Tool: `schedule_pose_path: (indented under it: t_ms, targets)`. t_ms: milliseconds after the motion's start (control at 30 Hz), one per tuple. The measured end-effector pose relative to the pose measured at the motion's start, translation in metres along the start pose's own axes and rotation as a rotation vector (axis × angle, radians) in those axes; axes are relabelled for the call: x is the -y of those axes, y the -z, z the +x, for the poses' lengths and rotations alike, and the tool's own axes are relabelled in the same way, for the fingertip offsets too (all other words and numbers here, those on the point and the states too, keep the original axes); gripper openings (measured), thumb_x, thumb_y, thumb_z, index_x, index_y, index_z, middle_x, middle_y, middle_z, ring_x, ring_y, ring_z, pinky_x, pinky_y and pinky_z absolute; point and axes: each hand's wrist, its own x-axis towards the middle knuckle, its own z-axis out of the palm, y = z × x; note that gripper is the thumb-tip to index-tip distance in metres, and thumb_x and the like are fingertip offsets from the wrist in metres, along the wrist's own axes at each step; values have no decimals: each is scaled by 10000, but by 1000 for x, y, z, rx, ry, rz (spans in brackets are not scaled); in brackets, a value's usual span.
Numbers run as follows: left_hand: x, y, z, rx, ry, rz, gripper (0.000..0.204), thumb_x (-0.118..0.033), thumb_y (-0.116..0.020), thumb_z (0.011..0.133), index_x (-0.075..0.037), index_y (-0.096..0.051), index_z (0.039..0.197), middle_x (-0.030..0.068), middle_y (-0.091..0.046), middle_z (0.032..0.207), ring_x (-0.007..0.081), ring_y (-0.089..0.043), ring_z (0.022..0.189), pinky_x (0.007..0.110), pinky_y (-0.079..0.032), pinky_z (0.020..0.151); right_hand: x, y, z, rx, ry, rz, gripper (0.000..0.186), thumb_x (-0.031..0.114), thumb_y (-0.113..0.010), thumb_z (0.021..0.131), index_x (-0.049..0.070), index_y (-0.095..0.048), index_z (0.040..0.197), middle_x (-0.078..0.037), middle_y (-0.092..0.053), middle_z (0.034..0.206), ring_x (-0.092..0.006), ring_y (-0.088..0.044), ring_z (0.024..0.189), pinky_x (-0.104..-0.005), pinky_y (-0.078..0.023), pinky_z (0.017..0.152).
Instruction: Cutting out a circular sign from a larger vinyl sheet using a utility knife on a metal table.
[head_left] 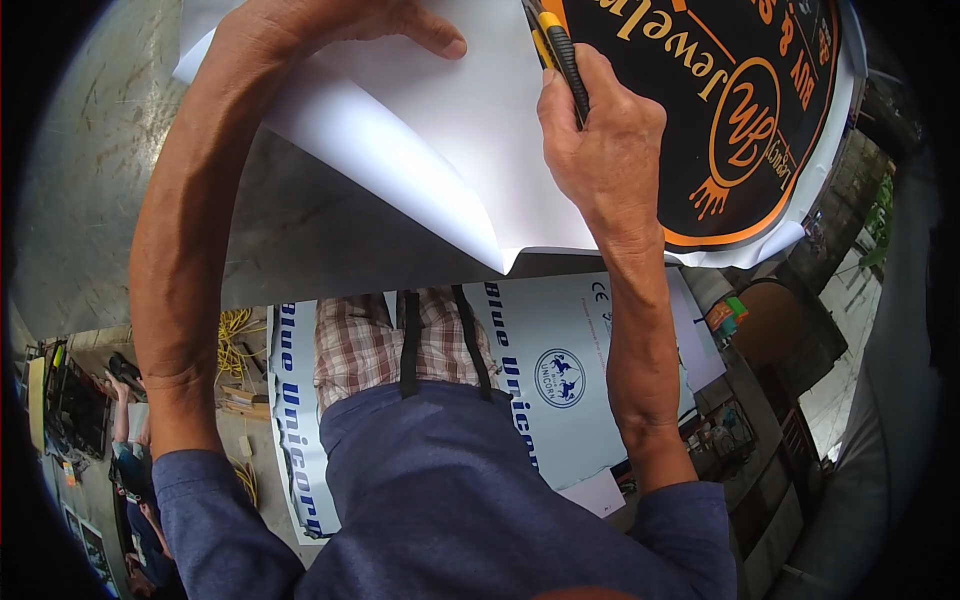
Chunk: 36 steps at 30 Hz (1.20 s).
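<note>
My right hand [608, 135] is closed around a yellow and black utility knife [563, 62], whose front end points toward the top edge of the view. Beneath it lies a large white sheet [450, 110], its near left edge curling up into a loose roll. My left hand [385, 18] rests on this sheet at the top, thumb stretched out, its other fingers cut off by the frame. Right of the knife spreads a rounded black sign print [690, 165] with orange lettering and an orange border. White material sticks out past its rim.
A grey metal table [110, 190] carries the sheet. Below, a pale blue printed board [590, 430] lies around my legs. Yellow cord [235, 345] is coiled on the ground at left, near another person [135, 470]. Assorted clutter [722, 430] lies at lower right.
</note>
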Motion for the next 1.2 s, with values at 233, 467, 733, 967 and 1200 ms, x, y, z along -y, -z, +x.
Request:
schedule_pose_path:
  t_ms: [233, 467, 733, 967, 1200]
  targets:
    - [1, 1, 0, -1, -10, 13, 1252, -457, -991, 523, -205, -393, 1594, 147, -258, 1697, 465, -134, 1562, 642, -108, 1277, 1, 1, -4, -3, 0, 0, 91, 21, -651, 935, -40, -585, 923, -180, -675, 677, -257, -710, 538, -339, -558, 469]
    - [0, -11, 4, -9, -26, 5, 1254, -470, -987, 530, -205, -385, 1598, 152, -251, 1699, 468, -130, 1562, 641, -110, 1276, -8, -1, -8, -5, -7, -15, 91, 21, -651, 935, -39, -582, 925, -169, -668, 668, -255, -708, 535, -337, -555, 466]
    - [-2, 4, 6, 36, -10, 19, 1253, -492, -977, 544, -201, -373, 1603, 152, -245, 1701, 463, -125, 1564, 639, -106, 1276, -2, 8, -3, 28, -41, 20, 92, 25, -644, 936, -33, -576, 916, -162, -660, 657, -266, -698, 523, -371, -546, 468]
    - [-18, -7, -30, 22, 22, 212, 842, -332, -865, 770, -133, -506, 1506, 55, -388, 1649, 325, -319, 1532, 509, -280, 1257, 6, 10, 1, 97, -80, 25, 99, 42, -640, 941, -38, -581, 941, -192, -674, 683, -329, -727, 580, -414, -600, 538]
    - [-77, 12, -53, 238, 180, 149, 777, -216, -886, 740, -35, -562, 1422, 126, -400, 1632, 391, -388, 1488, 512, -433, 1132, -6, 15, -3, 76, -24, 33, 109, 52, -645, 932, -42, -592, 945, -218, -689, 696, -360, -733, 606, -399, -612, 550]
